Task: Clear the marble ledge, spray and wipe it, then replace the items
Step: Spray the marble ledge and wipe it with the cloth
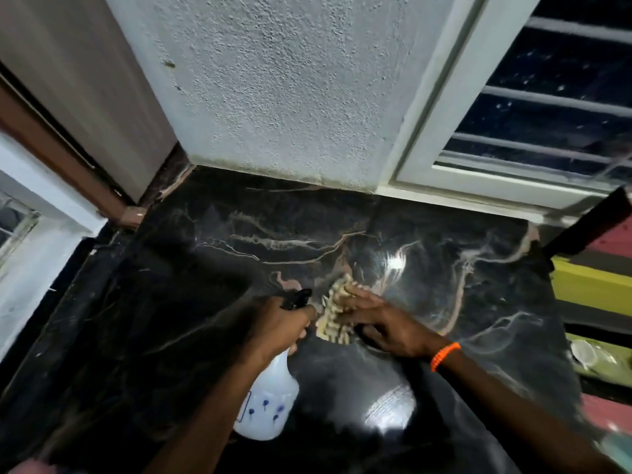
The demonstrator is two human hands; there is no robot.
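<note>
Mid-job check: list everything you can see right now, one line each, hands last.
marble ledge: one, black with pale veins, fills the centre
spray bottle: one, white with a black nozzle, near front left
cloth: one, cream, nubby, on the ledge centre
wall: one, grey, textured, behind the ledge
window: one, white frame with bars, back right
wristband: one, orange, right wrist
left hand: grips the spray bottle's neck
right hand: presses the cloth

Both forearms reach forward, close together. Left hand point(284, 323) curled in a grip, knuckles up. Right hand point(383, 323) palm down, fingers point(355, 302) spread and pressing flat; orange band on its wrist.
</note>
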